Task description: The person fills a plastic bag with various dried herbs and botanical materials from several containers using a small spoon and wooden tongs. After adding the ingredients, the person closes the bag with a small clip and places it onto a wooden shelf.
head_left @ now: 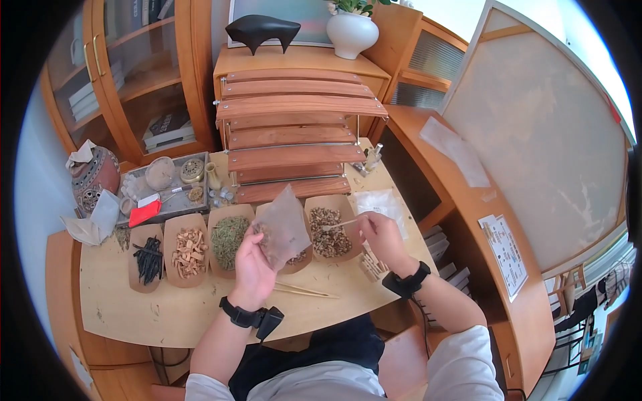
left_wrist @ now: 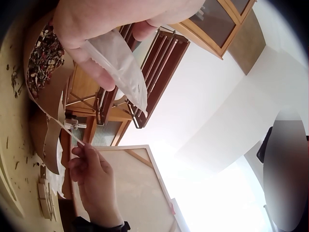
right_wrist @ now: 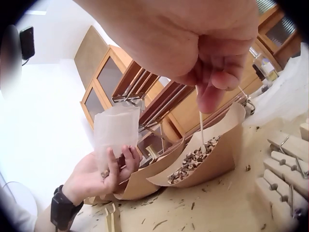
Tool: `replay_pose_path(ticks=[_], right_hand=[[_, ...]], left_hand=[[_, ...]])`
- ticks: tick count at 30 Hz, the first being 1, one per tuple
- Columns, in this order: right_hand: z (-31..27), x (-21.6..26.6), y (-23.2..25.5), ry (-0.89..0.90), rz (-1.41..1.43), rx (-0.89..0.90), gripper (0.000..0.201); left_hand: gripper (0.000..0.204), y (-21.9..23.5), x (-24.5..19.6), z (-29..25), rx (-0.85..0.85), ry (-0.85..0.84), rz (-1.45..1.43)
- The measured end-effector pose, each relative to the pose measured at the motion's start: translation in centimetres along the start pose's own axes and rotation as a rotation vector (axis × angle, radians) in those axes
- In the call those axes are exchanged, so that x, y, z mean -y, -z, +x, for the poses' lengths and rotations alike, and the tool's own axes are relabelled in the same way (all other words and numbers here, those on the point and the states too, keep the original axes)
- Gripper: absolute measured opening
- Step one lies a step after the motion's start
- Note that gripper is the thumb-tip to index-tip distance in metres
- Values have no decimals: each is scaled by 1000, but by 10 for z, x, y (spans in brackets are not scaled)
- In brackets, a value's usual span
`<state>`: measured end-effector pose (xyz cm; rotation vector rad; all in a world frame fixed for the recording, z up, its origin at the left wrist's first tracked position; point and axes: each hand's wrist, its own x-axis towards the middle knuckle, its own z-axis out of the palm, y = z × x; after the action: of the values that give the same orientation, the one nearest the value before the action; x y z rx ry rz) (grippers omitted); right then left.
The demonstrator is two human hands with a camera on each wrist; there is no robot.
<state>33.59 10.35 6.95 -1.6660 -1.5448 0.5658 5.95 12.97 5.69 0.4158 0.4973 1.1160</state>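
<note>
My left hand [head_left: 254,267] holds a translucent pouch [head_left: 287,227] upright between thumb and fingers, with a few small bits visible low inside it in the right wrist view. The pouch overlaps a kraft paper tray of mixed dried flakes [left_wrist: 46,60]. My right hand [head_left: 382,239] pinches the handle of a thin wooden spoon [head_left: 342,224]. Its tip reaches into the rightmost kraft paper tray [right_wrist: 219,166], among brown and pale chopped dried pieces [right_wrist: 193,162].
Leftward stand trays of green dried herb [head_left: 231,242], pale wood chips [head_left: 189,254] and black strips [head_left: 148,259]. Wooden tongs [head_left: 307,290] lie in front. Wooden clothespins [right_wrist: 282,191] and a clear plastic bag [head_left: 380,206] are at right. Behind rises a slatted wooden rack [head_left: 294,158].
</note>
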Motion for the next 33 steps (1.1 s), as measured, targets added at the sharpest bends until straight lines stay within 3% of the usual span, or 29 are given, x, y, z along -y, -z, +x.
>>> replay_pose_path(ticks=[2,5,8,11,15,18,22,33], right_hand=[[2,5,4,-85,58,38,27],[-1,18,-1,-50,138,125,26],[-1,16,-7,-22,104,111,26],[8,3,2,17,-111,26,25],[21,-31,19,-69,145,-47,27],[19,-25,34,-130,76,-59,28],[20,-38,32,-143,90,53,30],[19,-33,9,-490,409,268,26]], left_hand=[[54,1,1,0,2,-5,3],[54,2,2,1,9,-10,13],[54,2,0,1,19,-4,8],[55,5,1,3,38,-4,-8],[52,7,0,3,32,13,-22],[52,4,0,0,23,8,-15],[52,3,2,0,31,-7,-3],[48,4,2,1,26,12,-19]])
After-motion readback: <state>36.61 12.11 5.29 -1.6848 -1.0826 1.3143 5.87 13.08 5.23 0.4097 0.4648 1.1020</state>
